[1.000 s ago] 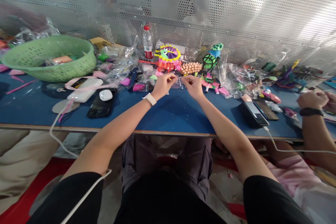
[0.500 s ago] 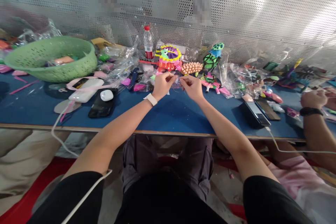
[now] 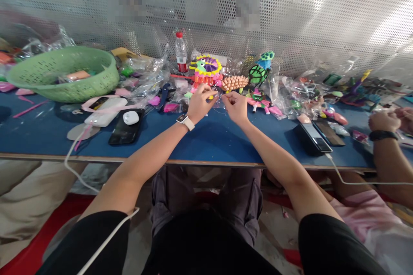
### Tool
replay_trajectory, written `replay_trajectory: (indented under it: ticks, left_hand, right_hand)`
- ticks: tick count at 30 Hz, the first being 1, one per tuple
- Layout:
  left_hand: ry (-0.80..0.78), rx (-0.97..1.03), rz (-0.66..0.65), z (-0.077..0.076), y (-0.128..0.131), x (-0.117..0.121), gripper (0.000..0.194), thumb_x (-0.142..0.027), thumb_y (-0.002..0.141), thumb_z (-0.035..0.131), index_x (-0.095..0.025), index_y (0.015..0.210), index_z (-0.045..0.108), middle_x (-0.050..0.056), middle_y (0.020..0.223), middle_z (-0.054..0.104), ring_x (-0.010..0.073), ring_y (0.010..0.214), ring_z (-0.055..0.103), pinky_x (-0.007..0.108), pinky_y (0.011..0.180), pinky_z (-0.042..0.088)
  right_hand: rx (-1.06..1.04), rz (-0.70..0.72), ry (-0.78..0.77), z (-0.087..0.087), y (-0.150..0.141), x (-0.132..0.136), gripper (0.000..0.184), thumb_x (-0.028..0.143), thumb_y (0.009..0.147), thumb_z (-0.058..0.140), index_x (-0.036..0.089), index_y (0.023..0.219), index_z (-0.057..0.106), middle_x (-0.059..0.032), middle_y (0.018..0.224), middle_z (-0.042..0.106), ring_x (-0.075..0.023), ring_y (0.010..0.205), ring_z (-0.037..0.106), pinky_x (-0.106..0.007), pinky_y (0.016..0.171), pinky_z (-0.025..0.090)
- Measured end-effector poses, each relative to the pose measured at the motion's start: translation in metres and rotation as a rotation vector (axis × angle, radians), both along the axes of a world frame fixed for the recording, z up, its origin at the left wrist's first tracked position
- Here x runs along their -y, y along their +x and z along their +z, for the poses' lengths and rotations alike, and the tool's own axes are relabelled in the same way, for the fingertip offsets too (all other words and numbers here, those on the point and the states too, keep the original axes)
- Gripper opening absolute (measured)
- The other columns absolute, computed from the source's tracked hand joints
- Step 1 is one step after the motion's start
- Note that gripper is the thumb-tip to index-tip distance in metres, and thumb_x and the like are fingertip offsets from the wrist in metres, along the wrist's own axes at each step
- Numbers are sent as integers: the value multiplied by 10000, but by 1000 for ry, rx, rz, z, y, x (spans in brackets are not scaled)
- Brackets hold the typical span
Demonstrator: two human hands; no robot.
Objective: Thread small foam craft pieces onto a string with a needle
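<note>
Above the blue table my left hand, with a white-banded watch on its wrist, is closed in a pinch. Close beside it on the right, my right hand pinches too, fingertips facing the left ones. A thin, clear strand, like thread or fine wire, curves between the fingertips; its ends are too fine to follow. Just behind the hands stand a colourful clay snail-like figure, a brown spiky clay figure and a green-and-black clay turtle.
A green basket stands left, near a black phone bearing a white case. A red-capped bottle is at the back. Plastic bags and clay packs line the mesh wall. A black device and another person's hand are on the right.
My left wrist has turned so the watch face shows, and its fingers have opened slightly from the tighter pinch. A curved strand shows more clearly. My right hand has barely moved.
</note>
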State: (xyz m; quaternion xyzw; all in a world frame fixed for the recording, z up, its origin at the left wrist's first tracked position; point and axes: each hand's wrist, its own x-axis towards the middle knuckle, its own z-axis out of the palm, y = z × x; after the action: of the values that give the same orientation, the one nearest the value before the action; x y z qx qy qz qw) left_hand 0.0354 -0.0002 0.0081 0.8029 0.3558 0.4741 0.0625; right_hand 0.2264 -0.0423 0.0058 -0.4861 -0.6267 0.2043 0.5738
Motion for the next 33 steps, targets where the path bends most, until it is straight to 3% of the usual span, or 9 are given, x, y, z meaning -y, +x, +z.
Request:
replay_trajectory:
  ticks: [6,10,14,17,20,24,26,30,33]
  left_hand:
    - [135,-126,110,1,4,6,229,-428,1111,708,-260,1147,859,166,1339,745,382,1324,658,613,1187,511]
    - [117,-231,91,1,7,8,293,-329,1165,583,-268,1280,846,147,1345,787,362,1335,635,590,1162,514]
    - [65,-233,38,-1,9,5,324,-299,1192,518,-228,1264,826,142,1344,820,338,1336,664,546,1174,514]
    - [-55,-136,-84,-1,8,0,297,-360,1199,536,-212,1181,793,131,1196,846,314,1213,731,497,1108,556]
    - [-288,46,-299,-1,5,-5,239,-419,1167,626,-210,1243,712,106,1076,843,258,1036,779,413,988,598]
    - [-670,307,-493,-2,4,-9,212,-335,1096,736,-215,1245,645,62,935,795,200,863,768,347,859,595]
    - [-775,377,-534,-1,5,-9,169,-272,1069,743,-220,1187,633,36,898,761,178,798,743,331,804,581]
    - [-690,306,-545,2,3,-7,282,-102,974,761,-220,1171,599,16,909,774,165,810,759,313,806,589]
    - [-482,139,-401,3,2,-2,355,-45,907,820,-211,1148,620,30,982,817,164,830,773,305,821,592]
  right_hand:
    - [-44,-16,-23,-3,-3,-1,237,391,1019,782,220,858,749,41,554,579,-133,498,494,-308,586,436]
    - [-8,-16,31,-5,-4,-3,231,394,1017,791,214,875,767,51,556,575,-129,515,487,-303,606,438]
    - [5,20,54,-6,1,-7,237,413,1019,787,213,891,782,64,555,529,-124,523,447,-298,588,392]
    - [53,55,64,-6,8,-10,273,459,1008,804,217,883,806,66,563,492,-120,544,397,-297,587,350]
    - [84,95,67,-5,14,-13,304,488,1002,810,216,867,826,63,564,483,-117,552,359,-300,586,322]
    - [78,116,58,-5,17,-14,317,499,1000,806,211,874,839,52,575,509,-118,557,353,-302,577,308]
    - [75,118,71,-5,18,-15,288,471,997,803,208,886,842,55,577,498,-118,555,347,-305,580,312]
    - [91,115,89,-6,18,-15,247,422,995,795,203,883,822,66,578,479,-114,551,348,-312,601,331]
    - [123,86,67,-7,16,-15,268,435,1001,789,207,861,796,71,567,462,-116,553,359,-313,610,344]
